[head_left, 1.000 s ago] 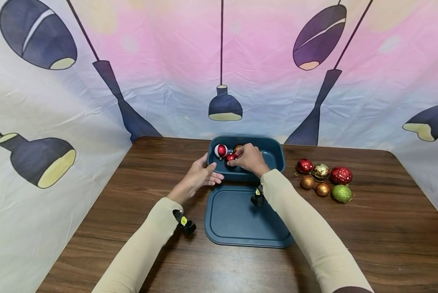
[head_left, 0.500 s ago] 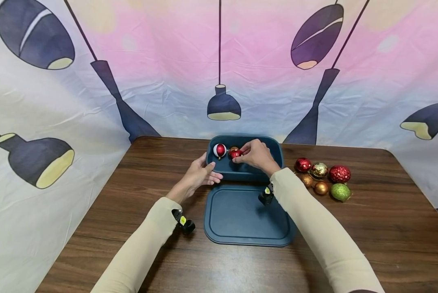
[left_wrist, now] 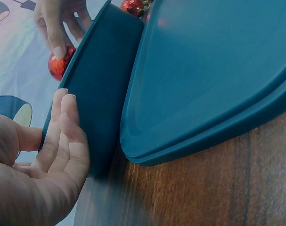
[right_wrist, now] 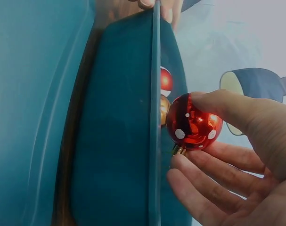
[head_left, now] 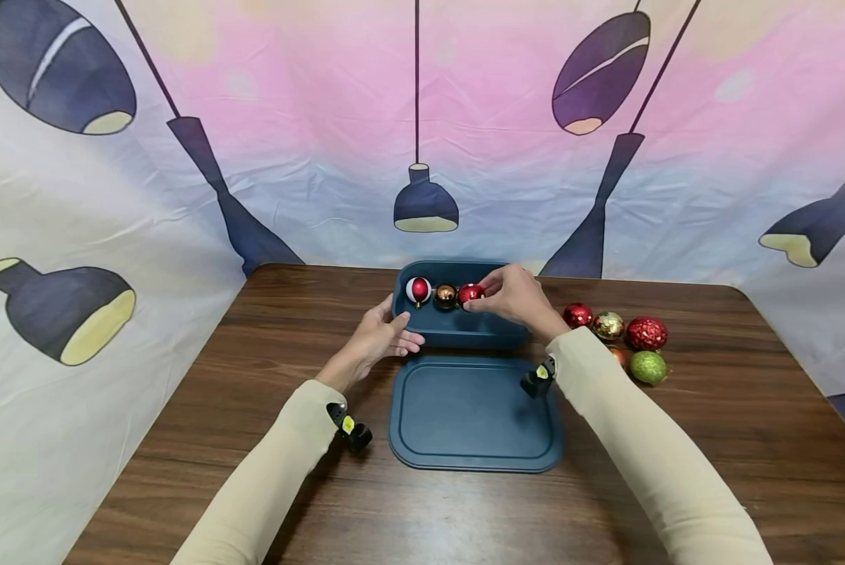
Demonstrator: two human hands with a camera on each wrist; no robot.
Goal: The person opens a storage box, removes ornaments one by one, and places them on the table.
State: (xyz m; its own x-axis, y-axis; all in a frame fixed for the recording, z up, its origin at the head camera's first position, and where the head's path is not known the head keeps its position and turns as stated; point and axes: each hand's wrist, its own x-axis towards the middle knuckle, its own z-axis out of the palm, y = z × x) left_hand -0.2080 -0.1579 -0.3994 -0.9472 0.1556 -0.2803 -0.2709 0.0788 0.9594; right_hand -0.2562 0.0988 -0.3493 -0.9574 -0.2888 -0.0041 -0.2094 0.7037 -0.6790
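Observation:
A dark teal rectangular box (head_left: 464, 340) stands near the table's back edge. My left hand (head_left: 377, 337) grips its left front corner, thumb at the rim and fingers along the outer wall. In the right wrist view, my right hand (right_wrist: 246, 155) pinches a shiny red Christmas ball with white dots (right_wrist: 195, 123) between thumb and fingers, its gold cap pointing down. The head view shows it over the box's inside, right beside a copper-gold Christmas ball (head_left: 446, 297). Left of that sits a red-and-white Christmas ball (head_left: 418, 290) in the box.
A flat teal lid (head_left: 476, 416) lies on the wooden table (head_left: 267, 447) just in front of the box. Several Christmas balls rest to the right, including a glittery red one (head_left: 646, 333) and a green one (head_left: 648, 367); my right sleeve partly covers this group. A printed curtain (head_left: 323, 118) hangs behind.
My right hand has moved right with the red Christmas ball, uncovering the copper-gold one in the box. The left hand has stayed at the box's corner.

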